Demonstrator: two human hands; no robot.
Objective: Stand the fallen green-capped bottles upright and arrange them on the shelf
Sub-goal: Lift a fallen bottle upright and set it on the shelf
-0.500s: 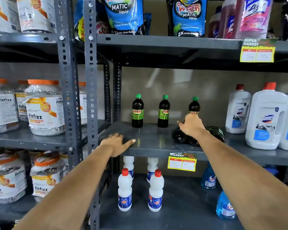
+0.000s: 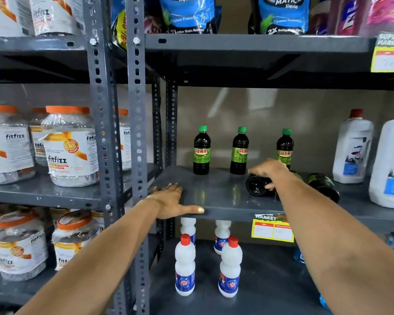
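I saw three green-capped bottles (image 2: pixel 201 150) standing upright at the back of the grey metal shelf (image 2: pixel 216 196) — dark liquid, glossy plastic, green "SUNNY" labels. A fallen bottle (image 2: pixel 257 187) lay on its side further forward, round black base facing me, and my right hand (image 2: pixel 268 170) was curled over its top, fingers wrapped down around the body. A second fallen bottle (image 2: pixel 323 185) lay just to its right, partly hidden by my forearm. My left hand (image 2: pixel 171 201) rested flat and spread on the shelf's front left corner, thumb along the edge, holding nothing. White jugs with red caps (image 2: pixel 353 147) crowded the shelf's right side, near the second fallen bottle. Below stood slim white red-capped bottles (image 2: pixel 184 267); a yellow price tag (image 2: pixel 272 229) hung from the shelf lip. In the left bay, clear crinkled jars with orange lids (image 2: pixel 69 147) held pale contents — I could not tell what
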